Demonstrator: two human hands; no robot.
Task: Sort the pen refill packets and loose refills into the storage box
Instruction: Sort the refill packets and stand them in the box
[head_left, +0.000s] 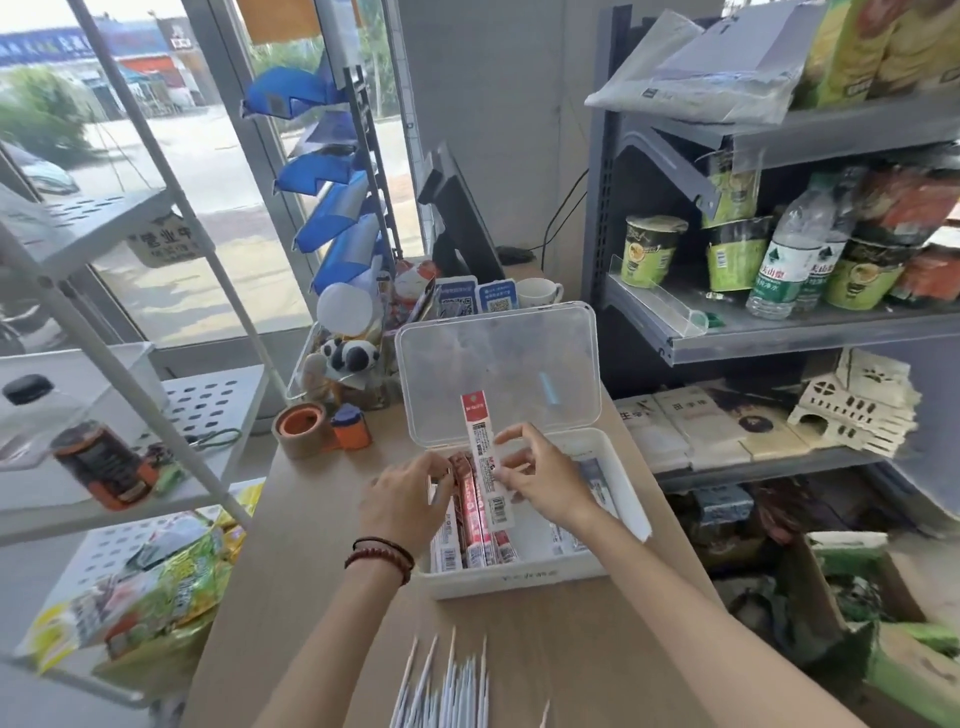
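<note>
We hold one refill packet (485, 457) over the middle of the storage box (519, 582). Our right hand (540, 478) pinches its right edge with the thumb and fingers. We think this is so we can slide it down into the row. The packet is long and thin. Its long side runs from near to far. Its red top points far and up, toward the open clear lid (498, 364), and its low end dips in among the other packets (470, 540), which lie the same way.

Our left hand (405, 499) curls its fingers on those packets, maybe to hold a gap open. We cannot tell if it grips them.

The loose refills (447, 686) wait on the table (311, 519), near us, tips pointing far.
</note>
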